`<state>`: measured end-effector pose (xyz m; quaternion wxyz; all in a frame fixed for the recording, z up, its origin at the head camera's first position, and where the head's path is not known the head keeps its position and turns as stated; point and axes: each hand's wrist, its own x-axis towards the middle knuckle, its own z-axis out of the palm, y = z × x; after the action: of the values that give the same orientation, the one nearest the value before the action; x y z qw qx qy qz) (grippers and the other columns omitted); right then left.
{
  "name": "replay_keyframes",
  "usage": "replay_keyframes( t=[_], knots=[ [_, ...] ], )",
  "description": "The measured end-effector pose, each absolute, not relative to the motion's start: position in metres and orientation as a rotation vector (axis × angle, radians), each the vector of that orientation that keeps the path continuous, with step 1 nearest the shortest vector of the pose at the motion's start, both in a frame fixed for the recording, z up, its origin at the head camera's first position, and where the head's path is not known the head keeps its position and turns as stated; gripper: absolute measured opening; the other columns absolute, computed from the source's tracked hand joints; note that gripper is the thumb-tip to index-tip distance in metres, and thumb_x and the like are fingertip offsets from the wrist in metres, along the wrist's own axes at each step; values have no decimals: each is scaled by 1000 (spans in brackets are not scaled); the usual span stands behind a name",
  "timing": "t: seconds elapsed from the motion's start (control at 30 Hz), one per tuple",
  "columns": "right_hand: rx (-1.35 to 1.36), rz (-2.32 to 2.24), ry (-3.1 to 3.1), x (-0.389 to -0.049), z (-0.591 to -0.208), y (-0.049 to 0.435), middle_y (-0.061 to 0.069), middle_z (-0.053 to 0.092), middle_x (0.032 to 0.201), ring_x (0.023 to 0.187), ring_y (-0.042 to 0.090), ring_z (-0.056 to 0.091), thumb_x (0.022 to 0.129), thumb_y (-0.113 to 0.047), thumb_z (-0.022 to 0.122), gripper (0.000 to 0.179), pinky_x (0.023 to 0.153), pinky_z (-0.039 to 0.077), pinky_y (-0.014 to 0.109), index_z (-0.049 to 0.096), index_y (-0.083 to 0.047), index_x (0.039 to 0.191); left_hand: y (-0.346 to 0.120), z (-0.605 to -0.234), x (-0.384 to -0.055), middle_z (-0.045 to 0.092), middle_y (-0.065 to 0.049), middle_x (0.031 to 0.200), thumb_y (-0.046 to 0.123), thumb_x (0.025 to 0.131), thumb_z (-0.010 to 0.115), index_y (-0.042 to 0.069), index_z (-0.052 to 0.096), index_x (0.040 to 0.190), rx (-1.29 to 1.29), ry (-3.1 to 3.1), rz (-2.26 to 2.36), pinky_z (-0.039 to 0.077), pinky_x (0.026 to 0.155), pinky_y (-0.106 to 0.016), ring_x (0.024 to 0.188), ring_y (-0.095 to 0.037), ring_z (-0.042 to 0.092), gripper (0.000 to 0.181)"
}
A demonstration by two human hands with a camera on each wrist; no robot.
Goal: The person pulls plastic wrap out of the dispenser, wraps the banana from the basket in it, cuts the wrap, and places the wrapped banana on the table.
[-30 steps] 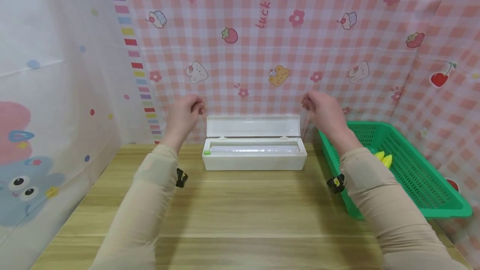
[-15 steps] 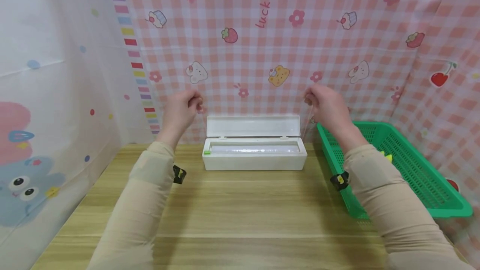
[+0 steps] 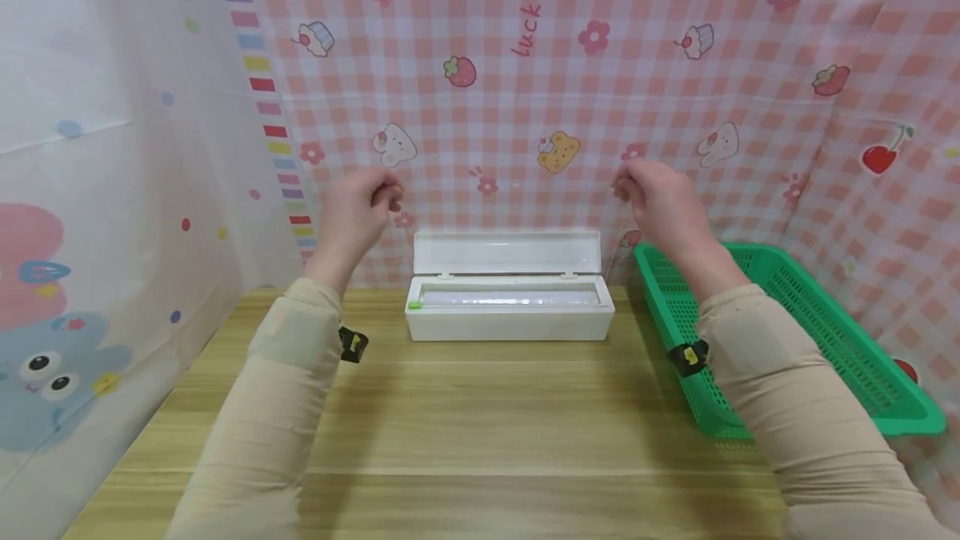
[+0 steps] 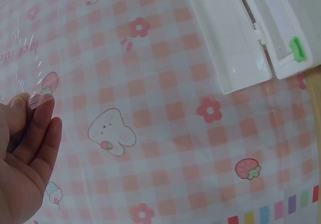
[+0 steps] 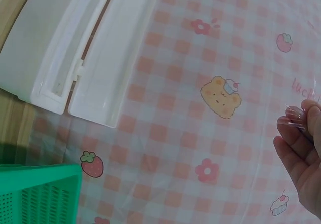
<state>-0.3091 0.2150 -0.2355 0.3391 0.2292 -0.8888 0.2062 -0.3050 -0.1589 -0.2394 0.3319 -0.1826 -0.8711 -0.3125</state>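
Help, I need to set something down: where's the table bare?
The wooden table is bare between left sleeve and right sleeve, before the open film dispenser, and outside the left sleeve. The green basket crowds the right; higher up, left hand and right hand pinch clear film.

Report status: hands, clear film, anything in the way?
Left grip and right grip each pinching clear film, hands apart. White box on table, lid open. Nothing seen in the way; green basket off to the right.

Both forearms (image 3: 251,423) reach forward, left grip (image 3: 356,211) and right grip (image 3: 666,205) raised well apart, thumbs (image 4: 15,116) pinched against fingers (image 4: 46,146).
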Motion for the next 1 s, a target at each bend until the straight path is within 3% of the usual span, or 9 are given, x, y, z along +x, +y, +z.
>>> replay_keyframes(
  t=[1.0],
  knots=[
    [684, 542, -2146, -296, -215, 217, 20, 69, 90, 86, 34, 66, 96, 9, 55, 11, 82, 54, 45, 65, 5, 97, -160, -214, -287, 71, -15, 88, -3, 94, 64, -2, 70, 91, -528, -2183, -800, 58, 70, -35, 77, -25, 69, 6]
  ],
)
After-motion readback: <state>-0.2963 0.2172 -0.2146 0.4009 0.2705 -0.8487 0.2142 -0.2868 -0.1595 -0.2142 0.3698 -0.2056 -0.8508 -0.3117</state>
